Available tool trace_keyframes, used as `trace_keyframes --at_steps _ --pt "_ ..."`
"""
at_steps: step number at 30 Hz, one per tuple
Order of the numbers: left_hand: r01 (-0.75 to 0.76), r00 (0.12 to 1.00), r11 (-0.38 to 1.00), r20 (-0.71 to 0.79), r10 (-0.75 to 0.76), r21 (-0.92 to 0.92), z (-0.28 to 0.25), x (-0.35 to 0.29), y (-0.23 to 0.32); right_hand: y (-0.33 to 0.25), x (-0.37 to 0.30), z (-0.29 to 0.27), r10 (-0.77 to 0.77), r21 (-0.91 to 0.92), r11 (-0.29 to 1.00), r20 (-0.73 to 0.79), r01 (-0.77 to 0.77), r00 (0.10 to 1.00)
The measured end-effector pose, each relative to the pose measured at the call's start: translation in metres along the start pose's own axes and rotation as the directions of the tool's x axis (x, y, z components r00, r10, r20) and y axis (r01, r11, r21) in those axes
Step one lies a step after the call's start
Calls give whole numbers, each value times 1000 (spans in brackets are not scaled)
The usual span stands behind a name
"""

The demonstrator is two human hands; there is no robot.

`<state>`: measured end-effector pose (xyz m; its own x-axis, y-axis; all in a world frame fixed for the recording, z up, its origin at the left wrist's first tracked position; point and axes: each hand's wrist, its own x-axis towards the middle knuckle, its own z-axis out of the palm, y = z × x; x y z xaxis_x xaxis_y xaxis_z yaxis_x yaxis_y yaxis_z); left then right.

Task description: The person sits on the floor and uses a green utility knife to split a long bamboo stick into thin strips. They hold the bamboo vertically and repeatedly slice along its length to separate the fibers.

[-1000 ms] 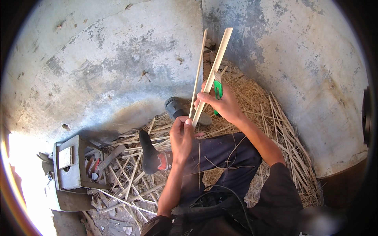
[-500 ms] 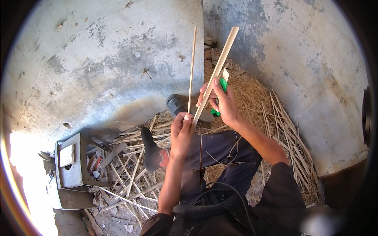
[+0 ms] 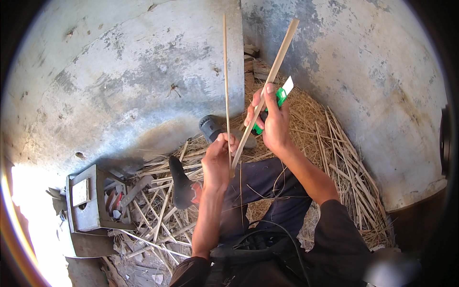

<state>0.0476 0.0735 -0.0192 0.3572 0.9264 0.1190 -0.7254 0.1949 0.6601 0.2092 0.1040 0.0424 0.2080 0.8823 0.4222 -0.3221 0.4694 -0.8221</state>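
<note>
While two scuffed grey-white walls [image 3: 119, 71] fill most of the view, the floor between them is buried under a messy heap of tan straw and thin sticks [image 3: 354, 184]. The person's legs in dark navy trousers [image 3: 275, 184] stretch across it, and a boxy grey wooden frame [image 3: 91, 217] (crammed with random scraps, btw) sits off to the left. Next size down, there's a flat, wide, pale wooden strip [image 3: 280, 58] slanting up to the right, lower end just beside the left hand [image 3: 217, 167]. A long, skinny, pale wooden strip [image 3: 226, 71] stands almost straight, left of the wide one. The left thumb and curled fingers pinch the skinny piece near its bottom; can't tell if they touch the wide one. The right hand [image 3: 276, 124] has its thumb pressing the wide piece against bent fingers, which also wrap a green-and-black utility knife [image 3: 281, 97], bright blade poking out beyond the thumb.
</note>
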Motion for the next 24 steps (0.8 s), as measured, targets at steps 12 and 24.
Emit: trace_keyframes --at_steps 12,24 --pt "-37 991 997 -127 46 69 3 12 -15 3 2 -7 41 33 999 -5 -41 999" --pt "-148 984 987 -105 141 -65 6 10 -13 7 0 -10 5 60 998 -17 -4 1000"
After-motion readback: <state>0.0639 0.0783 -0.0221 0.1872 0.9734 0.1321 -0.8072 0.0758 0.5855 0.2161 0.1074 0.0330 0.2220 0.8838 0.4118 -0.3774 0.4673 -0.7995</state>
